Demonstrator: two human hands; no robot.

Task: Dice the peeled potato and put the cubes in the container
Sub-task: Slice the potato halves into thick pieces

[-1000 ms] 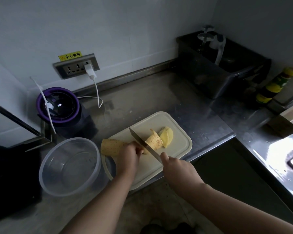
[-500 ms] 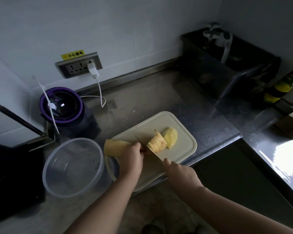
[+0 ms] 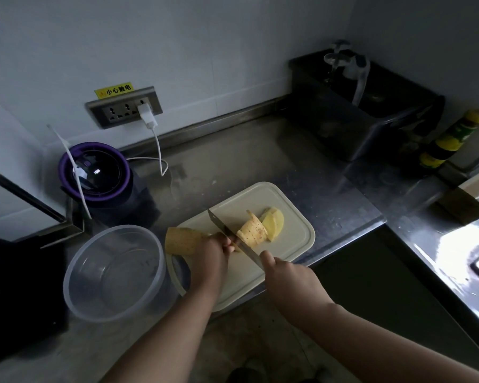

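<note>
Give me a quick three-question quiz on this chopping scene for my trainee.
1. True or false: the clear container already holds potato cubes.
2. Which hand grips the knife? A: left. B: right. C: both.
3. Fill in: the cut slices lie on the ____.
Key: 1 false, it looks empty. 2 B, the right hand; the left hand holds the uncut potato. 3 cutting board.

Counter (seemingly steel): board, container, blender.
</note>
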